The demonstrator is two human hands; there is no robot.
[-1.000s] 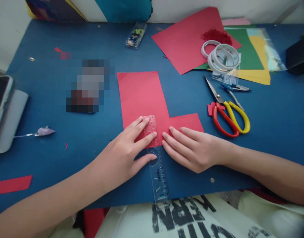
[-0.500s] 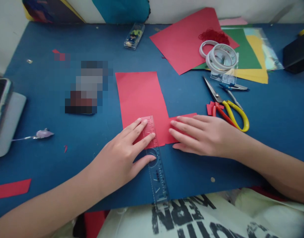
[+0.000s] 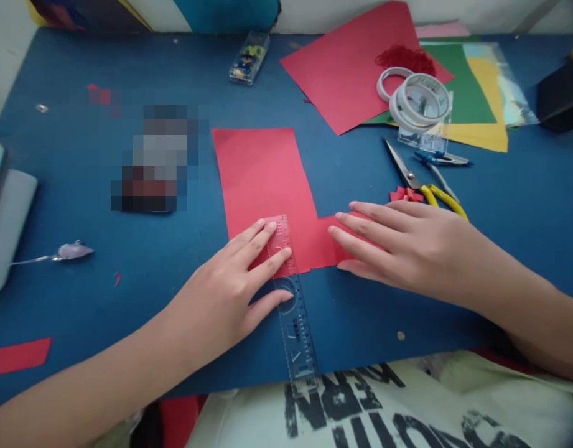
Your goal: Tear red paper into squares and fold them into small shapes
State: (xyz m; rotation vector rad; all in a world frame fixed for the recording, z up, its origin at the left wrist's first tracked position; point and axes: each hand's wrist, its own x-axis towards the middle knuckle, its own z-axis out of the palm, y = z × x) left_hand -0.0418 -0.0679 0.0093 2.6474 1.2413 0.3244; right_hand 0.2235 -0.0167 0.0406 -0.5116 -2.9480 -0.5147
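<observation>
My left hand (image 3: 230,286) lies with spread fingers on a clear ruler (image 3: 293,323) and on the lower part of a red paper sheet (image 3: 265,174). The ruler's upper end is on the sheet; its lower end reaches the table's front edge. Beside the sheet's lower right side lies a smaller red piece (image 3: 327,242). My right hand (image 3: 398,249) is over that piece's right part, palm down, fingers apart. Whether the fingertips press on it is hard to tell.
Yellow-handled scissors (image 3: 412,180) lie beyond my right hand, near a blue compass (image 3: 442,160). Tape rolls (image 3: 423,99) rest by a large red sheet (image 3: 346,68) at the back. A blurred phone-like object (image 3: 153,158) is at left, a red strip (image 3: 18,356) at front left.
My right hand has slid to the right over the smaller red piece and now covers part of the scissors' handles. My left hand stays on the ruler. The view has shifted slightly.
</observation>
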